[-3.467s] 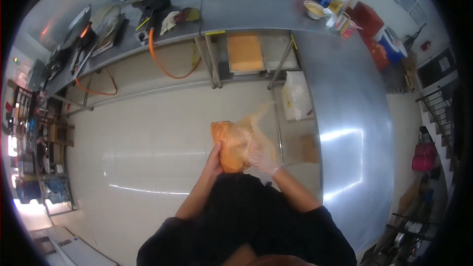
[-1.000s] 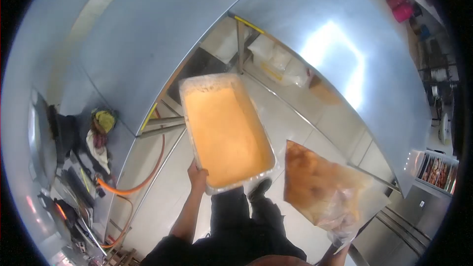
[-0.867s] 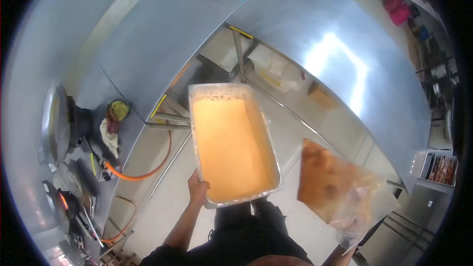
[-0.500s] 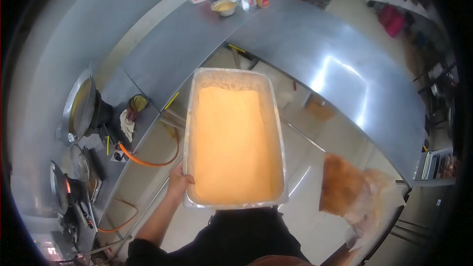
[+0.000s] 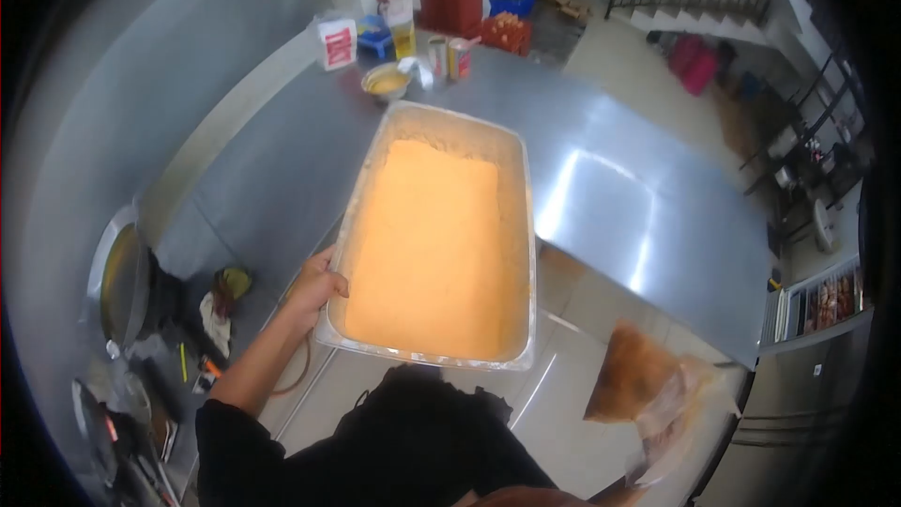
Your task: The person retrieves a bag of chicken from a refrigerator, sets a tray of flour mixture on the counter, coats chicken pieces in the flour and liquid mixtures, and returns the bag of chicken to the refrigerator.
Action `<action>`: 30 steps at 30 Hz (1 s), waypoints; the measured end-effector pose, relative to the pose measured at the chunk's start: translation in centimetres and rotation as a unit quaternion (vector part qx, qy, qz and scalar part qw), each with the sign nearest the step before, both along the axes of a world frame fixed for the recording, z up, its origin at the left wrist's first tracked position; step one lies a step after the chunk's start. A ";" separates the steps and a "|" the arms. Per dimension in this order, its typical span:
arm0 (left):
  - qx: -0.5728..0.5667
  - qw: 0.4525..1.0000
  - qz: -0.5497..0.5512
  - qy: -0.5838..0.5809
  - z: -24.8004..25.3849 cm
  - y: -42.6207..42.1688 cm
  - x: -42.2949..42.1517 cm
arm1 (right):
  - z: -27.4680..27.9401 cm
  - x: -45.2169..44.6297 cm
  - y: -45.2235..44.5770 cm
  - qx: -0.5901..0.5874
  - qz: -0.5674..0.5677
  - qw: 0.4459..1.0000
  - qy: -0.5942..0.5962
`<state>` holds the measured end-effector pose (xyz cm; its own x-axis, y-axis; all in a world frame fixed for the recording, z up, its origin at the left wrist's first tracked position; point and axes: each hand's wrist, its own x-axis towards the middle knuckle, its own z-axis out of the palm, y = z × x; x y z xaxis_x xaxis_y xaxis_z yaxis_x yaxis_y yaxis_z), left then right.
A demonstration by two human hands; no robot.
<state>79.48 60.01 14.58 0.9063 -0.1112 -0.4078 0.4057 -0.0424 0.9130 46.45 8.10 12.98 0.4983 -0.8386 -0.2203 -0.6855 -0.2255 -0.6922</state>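
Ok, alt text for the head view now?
A bare left hand grips a rectangular silver-rimmed tray of orange powdery material. The right hand holds a translucent plastic bag, brown at one end; a grey metal table lies beyond.

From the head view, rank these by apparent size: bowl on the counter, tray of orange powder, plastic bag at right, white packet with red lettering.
1. Tray
2. Plastic bag
3. Bowl and white packet: too alike to rank
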 end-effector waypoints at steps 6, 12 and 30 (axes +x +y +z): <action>0.026 0.995 -0.085 -0.052 -6.1 -2.3 15.6 | 2.5 11.0 2.7 -0.017 0.056 0.998 -0.008; 0.027 0.992 -0.110 -0.060 -13.6 -5.9 31.6 | 4.2 24.0 2.8 -0.047 0.150 0.987 -0.020; -0.487 0.873 -0.034 0.018 -8.2 -13.3 34.1 | 4.6 62.6 14.1 -0.070 0.510 0.852 -0.090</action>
<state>113.57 46.72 6.40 0.8732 -0.4728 -0.1181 0.4606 0.7215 0.5170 109.09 22.22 17.57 0.9992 0.0400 0.0047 0.0324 -0.7301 -0.6826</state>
